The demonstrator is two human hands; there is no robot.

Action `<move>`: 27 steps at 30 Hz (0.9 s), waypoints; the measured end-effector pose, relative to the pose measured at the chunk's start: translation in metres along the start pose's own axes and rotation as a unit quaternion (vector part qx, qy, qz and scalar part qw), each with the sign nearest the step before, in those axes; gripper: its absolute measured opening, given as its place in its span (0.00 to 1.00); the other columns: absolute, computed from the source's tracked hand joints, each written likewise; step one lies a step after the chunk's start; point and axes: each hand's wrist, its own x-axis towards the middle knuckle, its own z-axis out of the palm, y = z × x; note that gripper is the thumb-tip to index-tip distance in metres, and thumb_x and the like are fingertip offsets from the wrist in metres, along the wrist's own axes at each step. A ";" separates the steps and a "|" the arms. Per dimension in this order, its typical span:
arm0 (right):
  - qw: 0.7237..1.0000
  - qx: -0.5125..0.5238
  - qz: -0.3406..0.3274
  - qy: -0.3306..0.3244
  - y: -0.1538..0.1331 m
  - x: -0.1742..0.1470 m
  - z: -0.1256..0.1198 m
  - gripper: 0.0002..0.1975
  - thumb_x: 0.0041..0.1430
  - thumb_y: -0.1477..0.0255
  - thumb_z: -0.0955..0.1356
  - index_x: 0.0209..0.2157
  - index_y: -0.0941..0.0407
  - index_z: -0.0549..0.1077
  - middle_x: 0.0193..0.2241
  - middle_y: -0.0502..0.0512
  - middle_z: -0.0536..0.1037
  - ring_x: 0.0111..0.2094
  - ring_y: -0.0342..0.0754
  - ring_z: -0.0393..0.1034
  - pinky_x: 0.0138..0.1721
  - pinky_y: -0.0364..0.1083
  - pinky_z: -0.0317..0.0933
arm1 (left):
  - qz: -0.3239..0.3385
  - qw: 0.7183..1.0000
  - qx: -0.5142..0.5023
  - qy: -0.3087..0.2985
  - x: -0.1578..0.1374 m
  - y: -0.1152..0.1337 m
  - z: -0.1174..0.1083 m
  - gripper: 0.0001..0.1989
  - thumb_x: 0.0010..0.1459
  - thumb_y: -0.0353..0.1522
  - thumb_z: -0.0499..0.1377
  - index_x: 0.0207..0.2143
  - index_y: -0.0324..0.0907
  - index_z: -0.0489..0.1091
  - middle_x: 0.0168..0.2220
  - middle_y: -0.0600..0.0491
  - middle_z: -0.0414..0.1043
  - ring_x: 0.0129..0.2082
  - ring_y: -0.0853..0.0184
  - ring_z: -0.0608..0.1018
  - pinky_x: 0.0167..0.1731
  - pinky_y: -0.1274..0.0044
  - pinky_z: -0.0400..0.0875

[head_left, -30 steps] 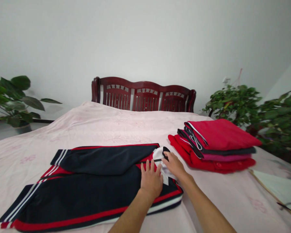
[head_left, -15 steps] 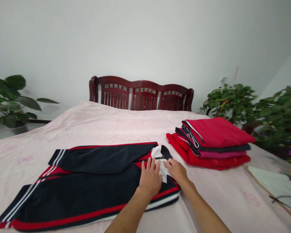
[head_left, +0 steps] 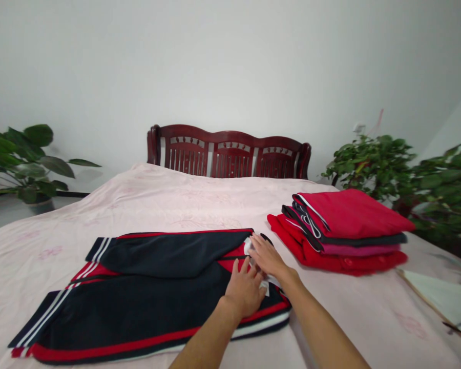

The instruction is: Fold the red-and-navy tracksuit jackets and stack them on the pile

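Note:
A navy tracksuit jacket (head_left: 157,302) with red panels and white stripes lies flat on the bed, its sleeves laid along the body and its collar end to the right. My left hand (head_left: 245,288) rests on the chest just below the collar, fingers spread. Over the white collar area (head_left: 248,247) lies my right hand (head_left: 268,254), its fingers stretched out and close to the left fingertips. Both hands hide most of the collar and part of the white panel.
To the right of the jacket stands a stack of folded red, dark and magenta clothes (head_left: 353,215). A pink floral sheet (head_left: 138,205) covers the bed. Behind it is a dark wooden bench back (head_left: 232,151). Leafy plants (head_left: 372,159) stand at the right, another plant (head_left: 30,164) at the left.
My right hand has moved up and left from the collar's near side onto the collar. My left hand stays on the chest. The whole view has shifted slightly.

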 end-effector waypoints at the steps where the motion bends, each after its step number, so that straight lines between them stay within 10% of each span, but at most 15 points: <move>1: 0.999 -0.009 0.016 -0.028 0.002 0.004 0.004 0.29 0.67 0.64 0.56 0.67 0.58 0.55 0.69 0.59 0.53 0.69 0.51 0.45 0.65 0.53 0.44 | 0.007 1.000 -0.002 0.003 0.000 -0.001 0.001 0.28 0.67 0.45 0.44 0.65 0.47 0.57 0.67 0.48 0.57 0.68 0.50 0.54 0.64 0.49 0.48; 7: 0.996 -0.046 0.073 -0.029 0.008 0.009 0.006 0.28 0.66 0.68 0.58 0.67 0.54 0.56 0.69 0.57 0.53 0.68 0.55 0.46 0.65 0.61 0.41 | 0.059 0.998 -0.016 -0.012 -0.023 -0.004 -0.003 0.28 0.68 0.45 0.42 0.65 0.43 0.56 0.67 0.47 0.56 0.67 0.55 0.59 0.64 0.57 0.52; 13: 0.993 -0.056 0.040 0.091 -0.054 -0.012 -0.001 0.28 0.67 0.66 0.56 0.65 0.60 0.59 0.67 0.65 0.56 0.68 0.57 0.47 0.65 0.59 0.43 | 0.068 0.997 -0.025 -0.004 -0.095 -0.004 -0.038 0.28 0.68 0.47 0.42 0.65 0.46 0.57 0.67 0.48 0.58 0.68 0.57 0.57 0.65 0.59 0.51; 19: 0.994 -0.004 -0.089 0.066 -0.112 -0.069 0.036 0.30 0.67 0.58 0.56 0.67 0.55 0.57 0.67 0.57 0.57 0.68 0.55 0.48 0.66 0.57 0.44 | -0.098 0.989 0.055 0.098 -0.174 -0.056 -0.085 0.20 0.67 0.40 0.49 0.59 0.54 0.66 0.62 0.55 0.67 0.66 0.60 0.61 0.67 0.58 0.45; 27: 0.995 -0.046 -0.025 0.082 -0.101 -0.086 0.060 0.30 0.67 0.58 0.56 0.65 0.56 0.60 0.66 0.59 0.60 0.67 0.56 0.50 0.66 0.58 0.42 | -0.317 0.905 0.237 0.157 -0.278 -0.144 -0.110 0.20 0.65 0.36 0.51 0.56 0.47 0.71 0.60 0.48 0.69 0.63 0.51 0.65 0.63 0.54 0.52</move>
